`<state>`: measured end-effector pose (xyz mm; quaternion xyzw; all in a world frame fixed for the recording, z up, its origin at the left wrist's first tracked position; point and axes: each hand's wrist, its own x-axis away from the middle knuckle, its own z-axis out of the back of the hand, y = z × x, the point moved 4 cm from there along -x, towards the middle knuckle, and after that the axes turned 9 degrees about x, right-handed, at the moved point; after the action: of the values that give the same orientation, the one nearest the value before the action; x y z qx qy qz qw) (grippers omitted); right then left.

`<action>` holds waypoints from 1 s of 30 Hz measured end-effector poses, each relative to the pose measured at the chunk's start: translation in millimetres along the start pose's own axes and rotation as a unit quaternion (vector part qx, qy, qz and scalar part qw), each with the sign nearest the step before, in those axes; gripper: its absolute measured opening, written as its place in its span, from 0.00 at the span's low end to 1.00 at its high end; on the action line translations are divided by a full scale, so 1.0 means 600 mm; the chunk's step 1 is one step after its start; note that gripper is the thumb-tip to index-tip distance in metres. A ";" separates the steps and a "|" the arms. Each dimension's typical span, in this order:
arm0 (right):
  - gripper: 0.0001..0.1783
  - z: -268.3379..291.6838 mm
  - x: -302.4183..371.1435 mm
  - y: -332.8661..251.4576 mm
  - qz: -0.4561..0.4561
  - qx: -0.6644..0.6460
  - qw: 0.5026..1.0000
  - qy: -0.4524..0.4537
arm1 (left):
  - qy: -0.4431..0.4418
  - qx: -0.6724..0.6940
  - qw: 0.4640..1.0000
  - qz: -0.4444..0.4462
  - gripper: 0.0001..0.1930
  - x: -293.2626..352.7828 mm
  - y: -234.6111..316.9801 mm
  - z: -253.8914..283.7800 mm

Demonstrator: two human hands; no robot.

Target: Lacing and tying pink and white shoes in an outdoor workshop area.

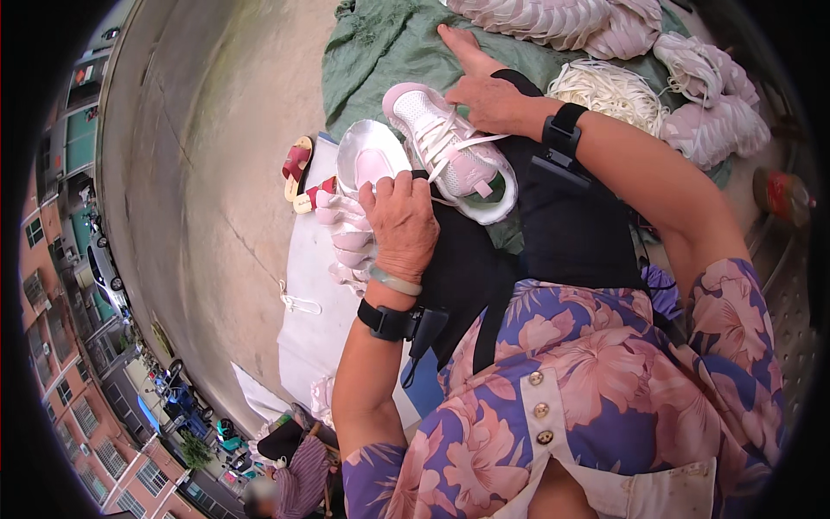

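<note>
A white and pink sneaker upper point(445, 143) lies across my dark-clad knees, its toe pointing away and its collar toward me. White shoelace point(443, 156) crosses its tongue in loose loops. My left hand point(402, 216) is closed at the near left side, fingers pinched on a stretch of the lace. On the far right side my right hand point(491, 104) bends over the upper, its fingers closed at the lace; their tips are partly hidden. Left of the sneaker upper, another white and pink upper point(372, 156) rests beside my left fingers.
Stacked pink uppers point(346, 233) lie left of my left wrist, on a white sheet point(307, 259). Red sandals point(298, 164) stand beyond it. Bundled white laces point(605, 91) and bundled uppers point(553, 22) lie on green cloth point(372, 60). Another person point(298, 471) sits at lower left.
</note>
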<state>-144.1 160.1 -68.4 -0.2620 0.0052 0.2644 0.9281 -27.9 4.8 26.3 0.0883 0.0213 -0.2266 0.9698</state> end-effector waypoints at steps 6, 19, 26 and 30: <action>0.10 0.039 -0.019 0.016 -0.031 -0.105 0.970 -0.218 | 0.024 0.032 0.999 -0.015 0.08 -0.002 -0.003 -0.003; 0.17 0.135 0.048 0.017 -0.141 -0.592 0.750 -0.259 | 0.042 0.040 0.998 0.014 0.05 0.032 -0.029 0.022; 0.18 0.093 0.046 -0.001 -0.189 -0.584 0.765 -0.196 | 0.028 -0.029 0.996 0.074 0.06 0.159 -0.079 0.087; 0.17 0.056 0.033 -0.021 -0.196 -0.474 0.820 -0.254 | 0.010 -0.109 0.985 0.135 0.06 0.258 -0.120 0.127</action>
<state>-125.0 177.3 -36.2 -0.5884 -0.4085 0.1036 0.6900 78.9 -139.9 77.3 -0.0137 0.0431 -0.0893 0.9950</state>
